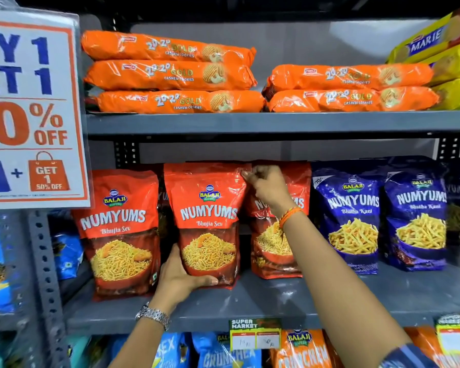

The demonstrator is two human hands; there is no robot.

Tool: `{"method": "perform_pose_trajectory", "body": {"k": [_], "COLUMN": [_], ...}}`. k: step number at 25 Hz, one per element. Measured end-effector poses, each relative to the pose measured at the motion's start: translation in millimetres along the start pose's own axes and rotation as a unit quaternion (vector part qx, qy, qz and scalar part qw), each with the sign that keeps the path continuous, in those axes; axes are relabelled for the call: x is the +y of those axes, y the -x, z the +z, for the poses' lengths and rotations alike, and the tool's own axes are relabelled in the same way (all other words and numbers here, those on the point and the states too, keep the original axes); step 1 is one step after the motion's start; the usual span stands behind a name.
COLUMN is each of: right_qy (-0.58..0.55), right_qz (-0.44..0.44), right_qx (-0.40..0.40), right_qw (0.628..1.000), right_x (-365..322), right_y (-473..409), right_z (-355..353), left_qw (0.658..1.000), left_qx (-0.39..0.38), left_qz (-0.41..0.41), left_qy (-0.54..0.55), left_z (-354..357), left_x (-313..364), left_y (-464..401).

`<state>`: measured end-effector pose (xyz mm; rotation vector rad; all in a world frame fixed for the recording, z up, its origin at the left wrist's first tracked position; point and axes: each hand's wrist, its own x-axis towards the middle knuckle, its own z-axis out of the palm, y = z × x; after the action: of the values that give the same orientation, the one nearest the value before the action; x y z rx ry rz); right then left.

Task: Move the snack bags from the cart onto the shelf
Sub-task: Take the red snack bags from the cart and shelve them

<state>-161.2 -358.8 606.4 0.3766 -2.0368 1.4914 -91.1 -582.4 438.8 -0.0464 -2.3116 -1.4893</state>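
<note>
A red Numyums Bhujia Sev bag stands upright on the grey middle shelf. My left hand grips its bottom left corner, thumb across the front. My right hand pinches its top right corner. Another red bag stands to its left, touching it. A third red bag stands behind my right wrist, partly hidden. The cart is out of view.
Two blue Numyums bags stand on the right of the same shelf. Orange cookie packs fill the shelf above. A discount sign hangs at left. More snack bags sit on the shelf below, behind a price tag.
</note>
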Motion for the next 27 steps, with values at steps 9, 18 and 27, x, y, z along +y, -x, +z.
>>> {"method": "perform_pose_trajectory", "body": {"k": [9, 18, 27], "right_qy": [0.218, 0.159, 0.085], "right_qz": [-0.158, 0.173, 0.181], "right_qx": [0.060, 0.115, -0.034], "right_qw": [0.961, 0.965, 0.979], "right_x": [-1, 111, 136], "right_y": [12, 121, 122], "right_z": [-11, -77, -69], "left_qw": [0.998, 0.998, 0.999], "left_qx": [0.041, 0.036, 0.029], "left_qz": [0.025, 0.018, 0.018], "left_qy": [-0.035, -0.039, -0.024], "left_z": [-2, -1, 0], "left_x": [5, -3, -5], "left_y": [8, 3, 2]}}
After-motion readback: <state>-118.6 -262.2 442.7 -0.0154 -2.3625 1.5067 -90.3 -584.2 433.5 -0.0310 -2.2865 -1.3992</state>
